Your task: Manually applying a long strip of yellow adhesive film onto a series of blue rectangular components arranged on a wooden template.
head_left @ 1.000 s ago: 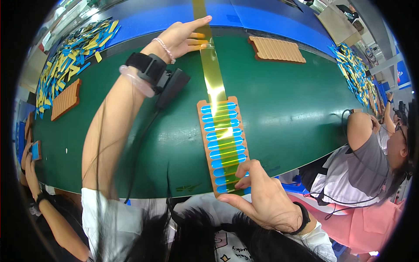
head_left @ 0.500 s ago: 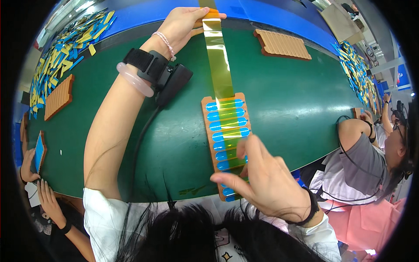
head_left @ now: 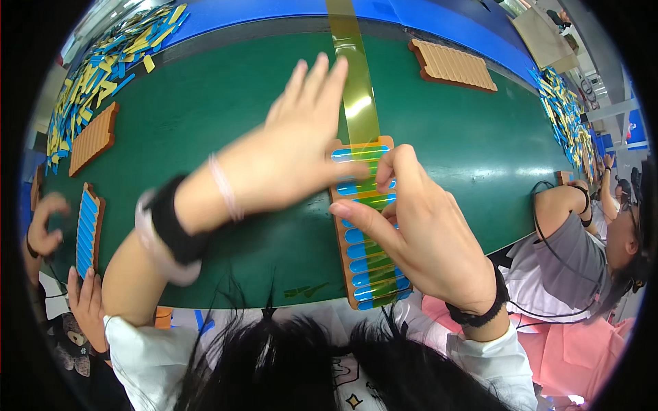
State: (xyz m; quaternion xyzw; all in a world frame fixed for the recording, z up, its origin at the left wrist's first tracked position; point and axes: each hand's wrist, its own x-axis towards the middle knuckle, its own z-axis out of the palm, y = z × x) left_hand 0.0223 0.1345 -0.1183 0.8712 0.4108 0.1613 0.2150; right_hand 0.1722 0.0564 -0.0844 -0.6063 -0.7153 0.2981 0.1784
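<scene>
I am laying the yellow tape (head_left: 356,96) down along the brown tray (head_left: 367,226) of blue strips (head_left: 370,264), which sits on the green counter (head_left: 226,103) just in front of me at its near edge. The tape runs from the far side of the counter straight toward me and down the middle of the tray.

My left hand (head_left: 295,154) lies flat across the tray's far end, its fingers stretched out wide and close together, their tips beside the tape, holding nothing that I can see. My right hand (head_left: 418,240) is over the middle of the tray, its fingers curled narrow, forefinger and thumb pressed onto the tape where it crosses the strips.

As I judge it, this is the pressing-down step: the tape already spans the tray's length. The next move calls for a firm, even rub along the tape toward the near end, with my left hand steadying the tray so it does not slide.
</scene>
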